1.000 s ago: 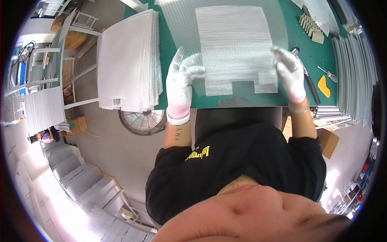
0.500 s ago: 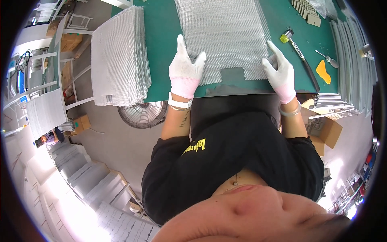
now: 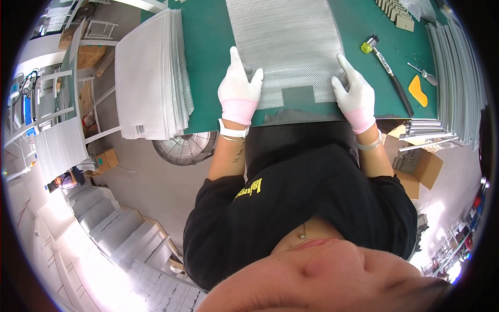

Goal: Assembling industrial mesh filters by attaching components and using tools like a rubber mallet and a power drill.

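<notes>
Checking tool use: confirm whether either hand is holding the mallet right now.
No: both gloved hands, left hand and right hand, lie flat on the mesh sheet, while the mallet lies apart on the green mat.

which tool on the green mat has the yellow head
The mallet right of the mesh sheet; the flat orange scraper and small screwdriver have none.

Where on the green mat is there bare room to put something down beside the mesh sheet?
The green mat is bare between the stack of mesh sheets and the mesh sheet under the left hand and right hand. Right of it a narrower strip reaches the mallet; beyond, the orange scraper and metal strips crowd it.
</notes>
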